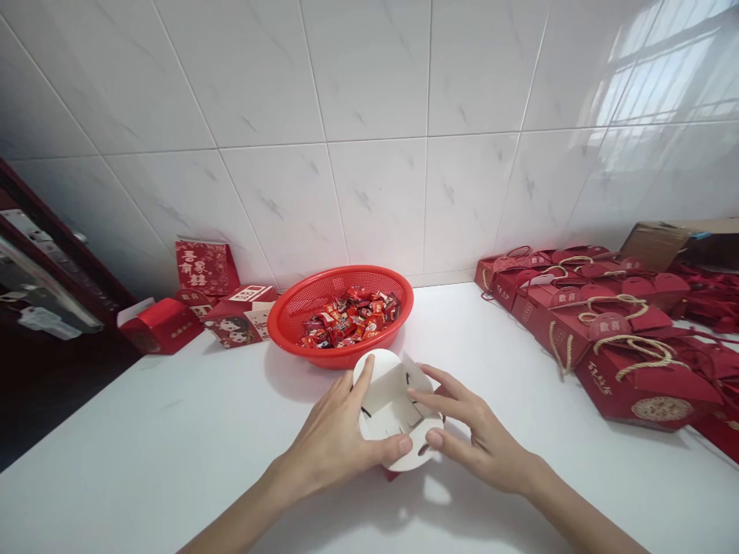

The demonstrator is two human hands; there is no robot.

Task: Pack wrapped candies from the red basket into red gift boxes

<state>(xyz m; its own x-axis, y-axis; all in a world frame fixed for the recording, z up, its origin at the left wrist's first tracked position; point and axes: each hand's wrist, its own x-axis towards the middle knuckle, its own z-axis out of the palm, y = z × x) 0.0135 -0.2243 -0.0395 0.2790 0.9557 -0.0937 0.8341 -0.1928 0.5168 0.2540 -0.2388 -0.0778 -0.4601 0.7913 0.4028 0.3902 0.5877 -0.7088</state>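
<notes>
The left hand (352, 431) grips the near and left flaps of an open gift box (389, 404), its thumb pressed on the near flap. The right hand (470, 427) holds the same box from the right, thumb at the near flap beside a small oval hole and fingers at the right flap. The box shows its white inside, with a bit of red outer side visible below, and is held over the white table (173, 462). Just beyond it sits a red plastic colander (340, 358) holding wrapped candies (352, 319). Left of the colander are several red paper boxes (165, 327). Along the right side stand rows of closed red gift boxes (647, 377) with rope handles, and behind them an open cardboard carton (655, 242). A tiled wall (378, 204) rises behind the table.
</notes>
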